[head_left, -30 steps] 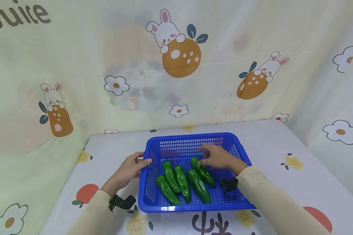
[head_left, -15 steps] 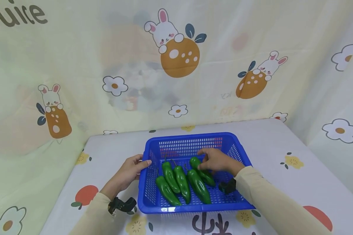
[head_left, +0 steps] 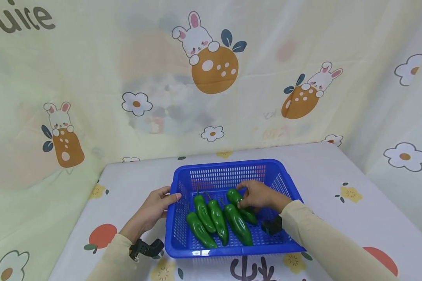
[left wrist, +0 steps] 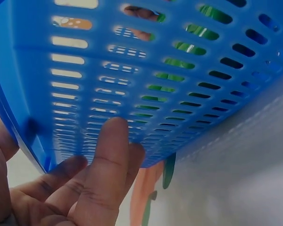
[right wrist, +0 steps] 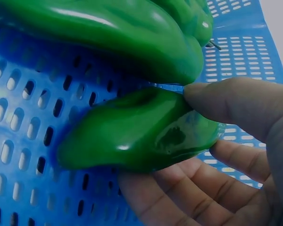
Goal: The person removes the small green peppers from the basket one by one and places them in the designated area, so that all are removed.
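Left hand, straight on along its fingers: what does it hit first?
Likely the blue basket, at the side the left hand holds; any gap there is hard to judge.

Holds a glossy green pepper (right wrist: 137,132) in the right hand (right wrist: 226,188), with the thumb (right wrist: 238,101) at its upper edge and fingers (right wrist: 146,190) along its lower side. Seemingly rests it on the slotted blue basket (right wrist: 19,99), though hard to tell in shadow. Has another green pepper (right wrist: 113,42) just beside, partly hiding a third pepper (right wrist: 203,21).
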Available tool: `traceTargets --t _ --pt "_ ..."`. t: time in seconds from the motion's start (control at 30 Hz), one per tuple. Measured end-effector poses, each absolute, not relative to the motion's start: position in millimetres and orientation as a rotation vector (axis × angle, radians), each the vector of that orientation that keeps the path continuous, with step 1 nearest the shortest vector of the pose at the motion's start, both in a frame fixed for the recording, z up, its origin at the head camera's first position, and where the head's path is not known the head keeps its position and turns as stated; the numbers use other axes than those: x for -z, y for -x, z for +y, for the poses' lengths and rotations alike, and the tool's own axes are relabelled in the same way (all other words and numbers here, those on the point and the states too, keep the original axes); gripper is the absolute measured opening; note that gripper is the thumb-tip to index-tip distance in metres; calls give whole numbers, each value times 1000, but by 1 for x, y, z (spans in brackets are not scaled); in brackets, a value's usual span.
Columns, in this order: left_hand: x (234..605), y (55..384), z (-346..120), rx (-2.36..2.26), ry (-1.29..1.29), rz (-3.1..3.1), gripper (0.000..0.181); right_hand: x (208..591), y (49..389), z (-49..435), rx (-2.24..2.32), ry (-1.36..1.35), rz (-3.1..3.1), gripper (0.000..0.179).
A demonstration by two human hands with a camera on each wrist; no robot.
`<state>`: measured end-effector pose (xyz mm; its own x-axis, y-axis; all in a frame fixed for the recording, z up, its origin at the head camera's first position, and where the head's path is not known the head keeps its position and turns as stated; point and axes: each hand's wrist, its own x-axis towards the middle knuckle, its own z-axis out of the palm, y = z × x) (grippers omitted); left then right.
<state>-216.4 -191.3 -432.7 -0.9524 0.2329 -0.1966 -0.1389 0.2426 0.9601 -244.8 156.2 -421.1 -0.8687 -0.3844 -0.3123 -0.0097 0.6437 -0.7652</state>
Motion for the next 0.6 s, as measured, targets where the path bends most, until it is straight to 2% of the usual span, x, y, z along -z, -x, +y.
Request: traceTargets --t 0.6 --pt "432 215 -189 -1767 -83 2237 51 419 243 155 1122 226 2484 62"
